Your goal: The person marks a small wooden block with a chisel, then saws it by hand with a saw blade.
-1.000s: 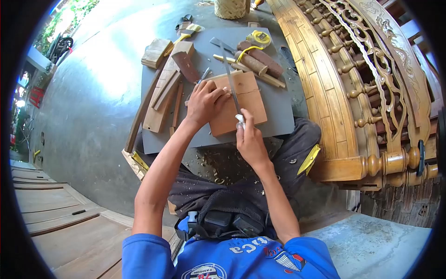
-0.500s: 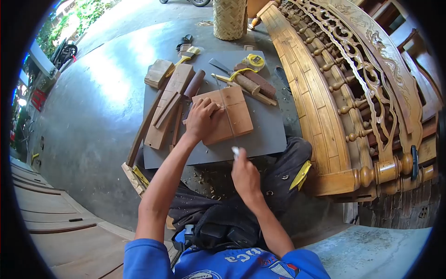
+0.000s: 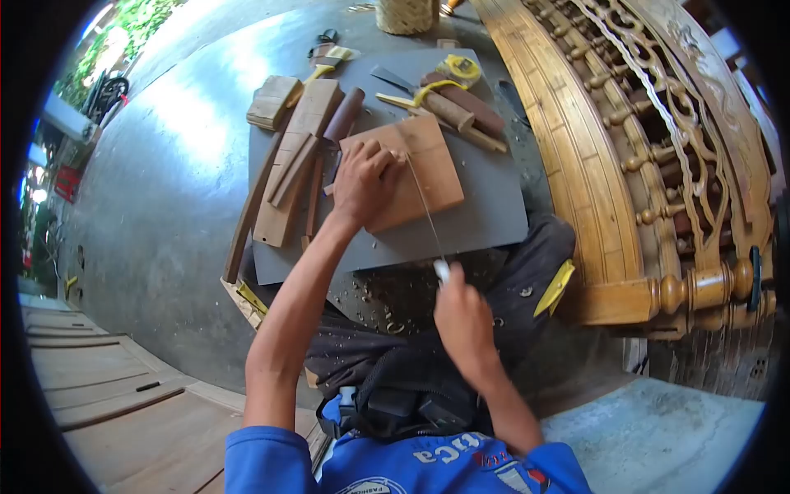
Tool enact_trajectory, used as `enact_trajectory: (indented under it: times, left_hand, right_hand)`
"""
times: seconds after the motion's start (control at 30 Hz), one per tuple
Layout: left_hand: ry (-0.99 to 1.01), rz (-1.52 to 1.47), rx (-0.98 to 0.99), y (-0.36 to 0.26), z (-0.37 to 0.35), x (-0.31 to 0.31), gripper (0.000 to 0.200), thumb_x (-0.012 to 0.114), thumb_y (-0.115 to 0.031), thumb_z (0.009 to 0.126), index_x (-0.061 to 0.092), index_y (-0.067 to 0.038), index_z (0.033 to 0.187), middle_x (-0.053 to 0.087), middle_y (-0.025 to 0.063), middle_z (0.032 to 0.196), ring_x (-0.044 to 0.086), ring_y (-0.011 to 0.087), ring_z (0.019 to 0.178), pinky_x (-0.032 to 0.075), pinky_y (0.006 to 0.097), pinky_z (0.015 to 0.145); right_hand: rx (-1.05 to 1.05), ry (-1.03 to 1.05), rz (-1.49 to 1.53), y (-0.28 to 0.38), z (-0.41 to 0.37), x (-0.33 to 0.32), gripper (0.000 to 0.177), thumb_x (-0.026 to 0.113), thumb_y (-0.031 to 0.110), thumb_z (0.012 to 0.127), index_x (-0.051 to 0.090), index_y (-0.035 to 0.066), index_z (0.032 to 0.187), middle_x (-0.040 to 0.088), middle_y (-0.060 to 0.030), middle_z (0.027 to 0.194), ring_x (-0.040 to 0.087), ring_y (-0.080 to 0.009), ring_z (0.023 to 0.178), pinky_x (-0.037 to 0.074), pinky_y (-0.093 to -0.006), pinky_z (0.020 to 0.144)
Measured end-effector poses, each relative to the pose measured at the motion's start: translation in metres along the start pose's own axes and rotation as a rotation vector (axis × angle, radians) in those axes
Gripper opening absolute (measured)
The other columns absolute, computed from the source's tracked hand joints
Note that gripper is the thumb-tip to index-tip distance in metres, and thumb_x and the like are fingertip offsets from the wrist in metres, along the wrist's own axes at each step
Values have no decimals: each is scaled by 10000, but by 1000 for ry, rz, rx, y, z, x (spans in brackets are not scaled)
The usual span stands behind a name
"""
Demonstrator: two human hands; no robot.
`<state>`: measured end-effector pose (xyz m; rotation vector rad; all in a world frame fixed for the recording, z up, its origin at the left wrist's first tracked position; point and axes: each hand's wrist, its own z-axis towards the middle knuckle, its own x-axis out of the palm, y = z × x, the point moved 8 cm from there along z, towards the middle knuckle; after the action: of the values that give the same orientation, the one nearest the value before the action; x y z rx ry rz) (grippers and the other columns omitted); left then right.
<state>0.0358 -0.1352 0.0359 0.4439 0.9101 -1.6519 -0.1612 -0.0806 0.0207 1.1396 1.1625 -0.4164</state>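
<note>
A square wooden board (image 3: 428, 189) lies on a grey work surface (image 3: 494, 193). My left hand (image 3: 367, 183) presses on its left part, with fingers bent around a small piece too hidden to name. My right hand (image 3: 465, 317) is closed around the pale handle of a thin saw (image 3: 429, 216), below the near edge of the surface. The narrow blade runs up across the board to beside my left fingertips. Left of the board lie a long wooden block (image 3: 300, 156) and a dark cylinder (image 3: 344, 115).
A yellow tape measure (image 3: 461, 72), a chisel (image 3: 393, 79) and a wooden mallet-like piece (image 3: 448, 110) lie at the back right. At the back left are a brush (image 3: 329, 59) and a wood block (image 3: 274, 102). Carved wooden furniture (image 3: 576, 165) stands on the right.
My right hand has pulled back toward my body and right, drawing the saw with it, so more blade shows below the board. The view has shifted slightly. My left hand keeps its place on the board.
</note>
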Motion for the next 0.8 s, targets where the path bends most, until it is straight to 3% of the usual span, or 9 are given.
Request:
enact_trajectory:
  times: [0.07,0.13,0.3,0.37,0.43,0.53,0.73,0.8]
  left_hand:
    - [-11,-14,27,0,12,1,128,649,-213,786,647,-85,777,539,56,773,532,259,795,426,364,729]
    - [-3,-20,16,1,8,0,127,653,-213,784,649,-86,777,538,54,766,531,255,790,425,365,726]
    - [-1,18,10,3,0,1,118,652,-203,789,655,-84,788,541,62,763,534,258,785,432,376,717]
    - [14,9,45,-2,4,2,119,648,-201,793,655,-82,792,543,65,766,534,260,785,431,373,719]
    - [17,-3,39,-2,6,5,126,636,-200,803,650,-74,805,543,78,771,532,270,787,435,380,722]
    - [0,49,47,-2,4,0,131,619,-198,815,650,-72,829,542,90,774,531,275,789,446,386,724]
    - [52,-35,58,-3,7,6,108,635,-154,797,642,-47,809,541,99,776,534,281,793,462,372,723]
    - [46,-31,39,2,5,5,111,638,-150,793,637,-39,797,539,96,774,535,280,789,462,369,726]
  right_hand:
    - [-135,-126,109,19,69,1,161,472,118,894,474,1,1003,624,-193,694,635,-381,677,522,-467,577]
    - [-115,-119,26,18,82,12,165,465,115,899,474,-4,1012,627,-189,698,634,-380,675,519,-468,573]
    - [101,107,9,-12,-10,8,180,487,103,885,456,-21,1012,626,-200,706,630,-392,683,509,-480,572]
    - [-59,-25,92,12,46,8,261,506,122,879,449,-28,1084,627,-209,713,635,-387,669,512,-483,575]
    - [-61,-68,-61,23,98,18,272,495,130,886,447,-20,1108,628,-207,717,636,-380,664,510,-481,569]
    - [-36,-33,20,4,25,4,234,478,123,894,465,-13,1084,630,-199,717,634,-378,660,510,-478,565]
    - [-107,-98,24,20,84,5,215,485,98,878,485,-14,1062,625,-207,753,632,-379,720,515,-464,605]
    - [-79,-70,74,11,57,9,181,492,74,870,478,-17,1026,606,-226,714,616,-404,698,502,-470,585]
